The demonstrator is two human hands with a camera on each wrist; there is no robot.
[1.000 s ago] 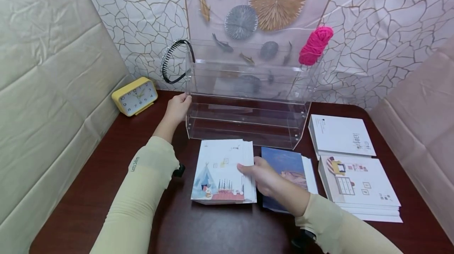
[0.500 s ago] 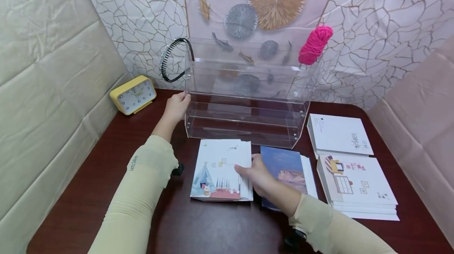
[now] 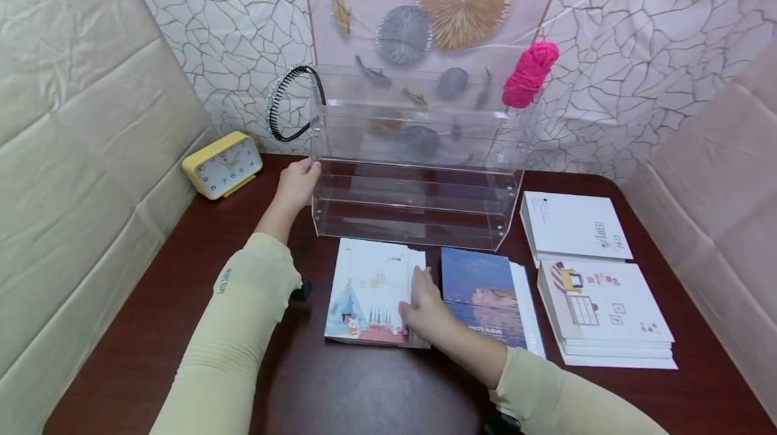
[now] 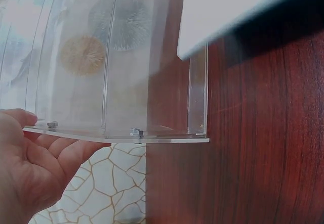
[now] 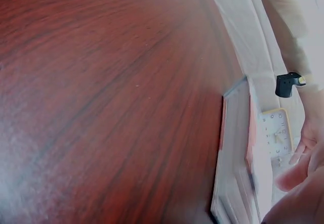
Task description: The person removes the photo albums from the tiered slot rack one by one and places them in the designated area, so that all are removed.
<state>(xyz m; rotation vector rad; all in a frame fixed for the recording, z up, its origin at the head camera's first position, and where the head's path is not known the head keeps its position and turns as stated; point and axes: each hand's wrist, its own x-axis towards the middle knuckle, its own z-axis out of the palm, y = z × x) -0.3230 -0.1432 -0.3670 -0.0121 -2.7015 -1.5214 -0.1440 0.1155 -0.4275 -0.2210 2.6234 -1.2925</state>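
Note:
A clear acrylic shelf rack (image 3: 407,226) stands at the back middle of the table. My left hand (image 3: 297,183) grips its left side panel, thumb on the inner face and fingers outside in the left wrist view. In front of the rack lies a stack of albums (image 3: 367,286), the top cover showing a tent drawing. My right hand (image 3: 431,313) holds the right edge of the top album, thumb on the cover; the far fingers are partly hidden. Right of that hand lies a blue photo album (image 3: 485,286) with white albums under it.
At the far right are two more album stacks, a plain white one (image 3: 577,222) and one with a furniture drawing (image 3: 607,307). A yellow clock (image 3: 223,165) stands back left. A black headband (image 3: 279,104) and pink yarn (image 3: 531,74) hang at the rack's upper corners.
My right hand has moved left, its fingertips from the stack's outer side onto its right edge. More of the blue album shows. My left hand keeps its grip; the whole view shifts slightly.

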